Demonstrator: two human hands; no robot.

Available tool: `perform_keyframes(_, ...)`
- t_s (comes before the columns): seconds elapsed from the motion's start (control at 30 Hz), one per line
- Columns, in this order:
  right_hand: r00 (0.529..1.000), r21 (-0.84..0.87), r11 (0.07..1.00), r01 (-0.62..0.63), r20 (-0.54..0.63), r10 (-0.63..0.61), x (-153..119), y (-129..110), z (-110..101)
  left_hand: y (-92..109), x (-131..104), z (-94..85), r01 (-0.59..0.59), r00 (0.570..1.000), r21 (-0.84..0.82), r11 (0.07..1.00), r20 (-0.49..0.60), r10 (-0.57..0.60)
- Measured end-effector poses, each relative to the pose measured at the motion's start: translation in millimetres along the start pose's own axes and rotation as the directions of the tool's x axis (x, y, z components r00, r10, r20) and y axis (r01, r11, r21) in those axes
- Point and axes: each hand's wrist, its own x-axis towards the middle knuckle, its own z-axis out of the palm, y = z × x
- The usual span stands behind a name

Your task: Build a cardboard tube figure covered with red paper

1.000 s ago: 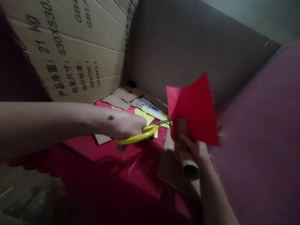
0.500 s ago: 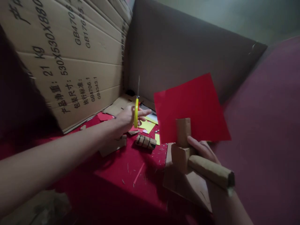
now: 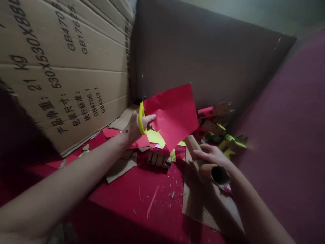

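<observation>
My left hand [image 3: 135, 123] pinches a sheet of red paper [image 3: 175, 115] at its left edge, thumb on top. Yellow-handled scissors [image 3: 141, 118] hang on the same hand, their blades mostly hidden behind it. My right hand [image 3: 213, 155] is closed around a brown cardboard construction [image 3: 192, 146], made of a boxy strip with a tube [image 3: 208, 170] sticking out towards me. The tube's open dark end faces the camera. Below the red sheet lies a cardboard roll with black stripes [image 3: 157, 159], on the red cloth [image 3: 122, 200].
A flat cardboard sheet [image 3: 195, 206] lies under my right hand. Yellow paper [image 3: 155, 137] and red scraps [image 3: 110, 132] lie behind my left hand. Painted red, yellow and black cardboard figures [image 3: 207, 112] stand back right. A large printed carton [image 3: 101, 67] rises at left, a grey panel [image 3: 203, 54] behind.
The red sheet has passed from my right hand to my left and moved leftward. My right hand has lowered slightly with the cardboard construction, uncovering the painted figures behind.
</observation>
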Motion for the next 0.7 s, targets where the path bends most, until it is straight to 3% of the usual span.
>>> perform_keyframes(0.13,0.971,-0.261,0.965,-0.010,0.227,0.072,26,-7,-9,-5,8,-13.8,-0.176,0.979,0.065,0.982,-0.095,0.182)
perform_keyframes(0.23,0.982,-0.534,0.842,0.072,0.185,0.033,42,-10,-9,-11,13,-22.1,-0.141,0.977,0.001,0.990,-0.163,0.139)
perform_keyframes(0.33,0.983,-0.714,0.677,0.180,0.156,-0.097,51,-3,7,-12,19,-27.3,-0.093,0.971,-0.055,0.994,-0.226,0.078)
perform_keyframes(0.5,0.970,-0.703,0.668,0.244,0.185,-0.160,50,3,26,-5,22,-28.3,-0.036,0.966,-0.171,0.985,-0.257,-0.010)
perform_keyframes(0.57,0.971,-0.575,0.786,0.226,0.070,-0.227,42,-10,28,-3,20,-26.4,0.002,0.969,-0.176,0.984,-0.241,-0.045)
perform_keyframes(0.6,0.971,-0.404,0.890,0.211,-0.021,-0.240,37,-19,31,-3,19,-25.1,0.018,0.971,-0.173,0.985,-0.234,-0.058)
perform_keyframes(0.63,0.981,-0.135,0.977,0.163,-0.086,-0.176,30,-30,35,-2,17,-23.5,0.027,0.972,-0.168,0.985,-0.227,-0.066)
perform_keyframes(0.67,0.997,0.200,0.977,0.072,-0.025,-0.068,23,-40,40,-2,14,-21.7,0.030,0.973,-0.162,0.986,-0.222,-0.066)
perform_keyframes(0.7,0.992,0.533,0.843,-0.072,0.123,0.007,16,-50,46,-3,12,-19.7,0.027,0.974,-0.154,0.988,-0.219,-0.060)
